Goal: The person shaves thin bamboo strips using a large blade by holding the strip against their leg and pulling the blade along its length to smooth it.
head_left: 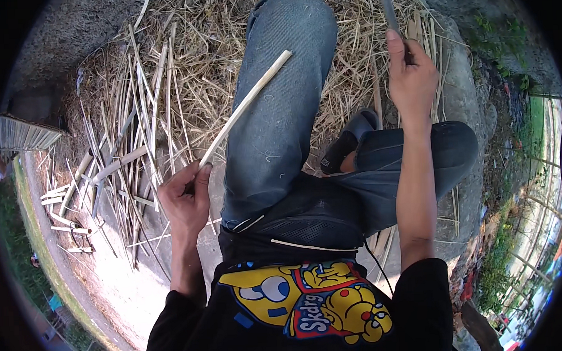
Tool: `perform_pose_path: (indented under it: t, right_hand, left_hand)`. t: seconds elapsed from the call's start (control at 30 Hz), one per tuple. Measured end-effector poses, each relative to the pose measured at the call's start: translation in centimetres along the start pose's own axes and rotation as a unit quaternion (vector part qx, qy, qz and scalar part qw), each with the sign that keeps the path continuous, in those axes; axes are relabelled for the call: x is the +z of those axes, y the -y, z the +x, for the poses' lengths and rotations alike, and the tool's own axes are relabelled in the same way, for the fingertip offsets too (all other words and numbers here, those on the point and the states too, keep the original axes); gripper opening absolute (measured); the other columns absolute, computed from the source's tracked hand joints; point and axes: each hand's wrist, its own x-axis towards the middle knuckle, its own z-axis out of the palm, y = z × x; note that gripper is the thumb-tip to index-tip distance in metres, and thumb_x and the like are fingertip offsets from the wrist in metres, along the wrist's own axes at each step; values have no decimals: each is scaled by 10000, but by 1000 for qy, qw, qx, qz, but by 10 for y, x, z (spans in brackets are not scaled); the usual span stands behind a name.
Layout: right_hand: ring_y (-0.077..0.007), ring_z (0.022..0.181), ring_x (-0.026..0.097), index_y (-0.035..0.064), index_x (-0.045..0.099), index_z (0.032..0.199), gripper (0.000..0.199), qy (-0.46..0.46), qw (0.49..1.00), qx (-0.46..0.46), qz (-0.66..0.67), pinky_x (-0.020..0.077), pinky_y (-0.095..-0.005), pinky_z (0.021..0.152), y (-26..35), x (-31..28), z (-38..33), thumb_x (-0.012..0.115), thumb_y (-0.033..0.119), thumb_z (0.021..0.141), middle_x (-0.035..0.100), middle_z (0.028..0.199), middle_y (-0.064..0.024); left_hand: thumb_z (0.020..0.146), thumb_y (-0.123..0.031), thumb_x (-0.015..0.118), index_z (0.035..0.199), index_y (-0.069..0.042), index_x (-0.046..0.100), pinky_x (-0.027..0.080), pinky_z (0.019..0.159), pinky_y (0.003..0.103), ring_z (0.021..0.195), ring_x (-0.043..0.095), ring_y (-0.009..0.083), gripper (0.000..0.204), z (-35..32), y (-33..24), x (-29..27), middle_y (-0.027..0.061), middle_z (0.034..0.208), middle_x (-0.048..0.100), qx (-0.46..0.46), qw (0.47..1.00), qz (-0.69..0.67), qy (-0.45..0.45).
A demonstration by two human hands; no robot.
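Note:
My left hand [189, 194] pinches the lower end of a pale bamboo strip [247, 102] between thumb and fingers. The strip slants up and to the right, its far end above my raised, jeans-covered thigh [278, 95]. Out to the right and farther forward, my right hand [411, 78] is closed round a knife, its grey blade [386, 9] pointing away and running toward the top edge of the view. Fingers hide the knife's handle. Blade and strip are well apart. A thin pale sliver [311, 245] lies across my lap.
Split bamboo strips [148, 99] are heaped at the left, with several short bamboo tubes [120, 165] beside them. Curly shavings [208, 42] cover the ground ahead. A dark shoe [361, 124] shows by my folded right leg. Green plants [503, 254] grow along the right.

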Motion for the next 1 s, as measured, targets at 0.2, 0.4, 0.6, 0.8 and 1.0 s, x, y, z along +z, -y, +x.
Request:
perform_pose_path:
  t: [0.2,0.4,0.6,0.8,1.0]
  right_hand:
    - [-94,451,494,19,637,834,493,-11,944,192,269,408,-245,434,-10,-21,-8,619,483,997,540,622,-31]
    - [-74,468,487,2,616,907,396,185,907,105,364,354,-229,440,12,-12,-31,642,386,997,527,614,-13]
    - [-62,469,470,29,637,784,450,205,935,39,285,348,-262,451,25,1,-48,693,439,961,526,575,11]
    - [-280,509,643,38,693,869,556,146,957,-234,93,491,-359,465,47,27,-74,807,576,788,618,597,-98]
    - [-274,512,645,92,703,888,550,79,963,-255,20,499,-359,467,45,31,-64,767,630,796,585,568,-64]
  left_hand:
    - [981,-175,710,1015,58,751,292,480,226,546,414,22,239,-2,6,5,-43,614,540,-46,994,-69,66]
    - [1039,-223,626,1060,39,739,279,519,216,596,391,12,286,24,-16,6,-61,669,537,-51,975,-128,175]
    - [1030,-232,638,1011,43,746,318,528,228,616,437,34,296,30,-30,14,-35,679,579,-20,984,-99,148]
    - [1012,-240,668,968,26,759,304,523,234,610,418,34,284,32,-41,17,-45,640,542,-15,983,-80,165]
    - [1013,-234,670,956,29,763,261,498,238,576,379,23,285,28,-36,8,-63,606,500,-50,976,-130,170]
